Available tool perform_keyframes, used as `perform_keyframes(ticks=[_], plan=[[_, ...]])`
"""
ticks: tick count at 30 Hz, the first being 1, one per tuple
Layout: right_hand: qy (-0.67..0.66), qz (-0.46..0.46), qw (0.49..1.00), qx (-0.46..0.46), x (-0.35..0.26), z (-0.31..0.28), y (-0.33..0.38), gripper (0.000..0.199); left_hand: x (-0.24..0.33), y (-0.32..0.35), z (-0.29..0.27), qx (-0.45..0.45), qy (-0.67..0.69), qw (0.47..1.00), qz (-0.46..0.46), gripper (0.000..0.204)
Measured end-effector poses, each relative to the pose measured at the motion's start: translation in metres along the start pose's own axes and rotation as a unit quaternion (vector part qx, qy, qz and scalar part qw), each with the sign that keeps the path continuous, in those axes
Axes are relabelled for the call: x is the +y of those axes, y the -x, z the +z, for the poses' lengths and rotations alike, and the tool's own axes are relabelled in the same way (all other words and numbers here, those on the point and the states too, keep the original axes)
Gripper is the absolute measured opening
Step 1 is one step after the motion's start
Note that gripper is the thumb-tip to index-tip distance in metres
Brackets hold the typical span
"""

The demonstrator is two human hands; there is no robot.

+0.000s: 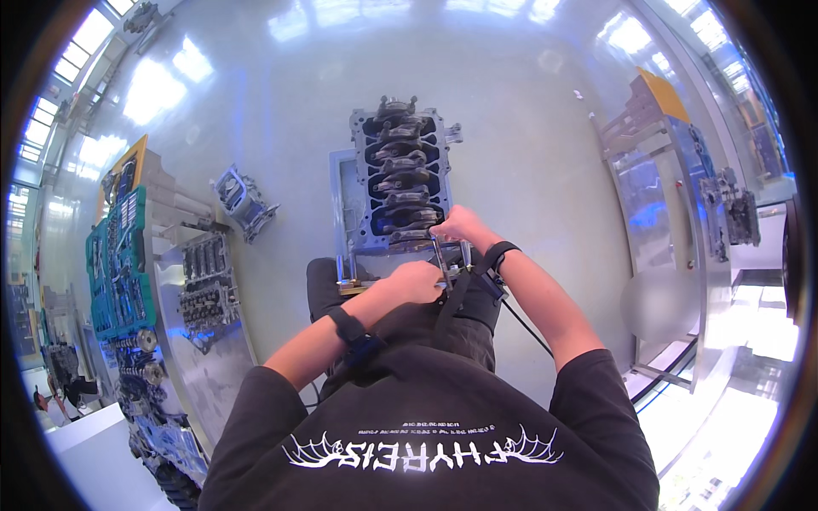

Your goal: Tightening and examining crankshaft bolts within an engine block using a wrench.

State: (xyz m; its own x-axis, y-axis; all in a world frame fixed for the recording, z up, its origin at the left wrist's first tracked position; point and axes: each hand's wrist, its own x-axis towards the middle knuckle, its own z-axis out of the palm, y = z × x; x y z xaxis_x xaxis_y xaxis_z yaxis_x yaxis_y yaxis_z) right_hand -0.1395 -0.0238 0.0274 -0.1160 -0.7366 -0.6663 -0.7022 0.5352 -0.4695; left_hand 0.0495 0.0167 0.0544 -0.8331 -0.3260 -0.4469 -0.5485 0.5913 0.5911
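Note:
In front of me lies a grey engine block (362, 200) with its dark crankshaft (400, 162) exposed. A slim metal bar-shaped tool (440, 257), perhaps a wrench, runs between my hands at the block's near end. My left hand (416, 283) is closed at its lower end, close to my body. Up at its far end, beside the near right corner of the block, my right hand (464, 226) is closed with fingertips pinched on it. The tool's ends are hidden by my fingers.
At left stands a workbench with a green tool case (119, 264) and cylinder heads (209, 281). A metal engine part (243, 202) lies on the floor to the block's left. Another bench (656, 213) at right carries an engine part (728, 213). A black cable (527, 325) hangs by my right arm.

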Motion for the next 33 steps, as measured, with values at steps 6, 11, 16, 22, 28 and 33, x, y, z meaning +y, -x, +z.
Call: perform_keyframes(ticks=[6, 11, 16, 22, 28, 33], plan=[[0.160, -0.011, 0.986, 0.033, -0.042, -0.004, 0.029, 0.027, 0.001, -0.038, 0.025, 0.046, 0.037, 0.998, 0.020, 0.047], [0.161, 0.005, 0.987, -0.006, -0.043, -0.007, 0.032, 0.032, -0.003, -0.056, 0.017, 0.045, 0.014, 0.996, 0.079, 0.043], [0.224, -0.027, 0.974, 0.036, -0.037, -0.008, 0.025, 0.032, 0.003, -0.055, -0.005, -0.041, 0.047, 0.998, 0.031, 0.038], [0.155, -0.140, 0.977, 0.045, -0.036, 0.012, 0.014, 0.031, -0.026, -0.028, -0.011, -0.036, 0.013, 0.999, -0.012, 0.037], [-0.081, -0.048, 0.992, -0.082, 0.017, 0.008, -0.004, 0.032, -0.012, -0.012, -0.019, -0.012, 0.017, 1.000, 0.010, 0.030], [0.105, 0.038, 0.989, -0.100, -0.021, 0.009, -0.003, 0.038, -0.022, -0.021, -0.001, -0.006, 0.037, 0.999, -0.033, 0.028]])
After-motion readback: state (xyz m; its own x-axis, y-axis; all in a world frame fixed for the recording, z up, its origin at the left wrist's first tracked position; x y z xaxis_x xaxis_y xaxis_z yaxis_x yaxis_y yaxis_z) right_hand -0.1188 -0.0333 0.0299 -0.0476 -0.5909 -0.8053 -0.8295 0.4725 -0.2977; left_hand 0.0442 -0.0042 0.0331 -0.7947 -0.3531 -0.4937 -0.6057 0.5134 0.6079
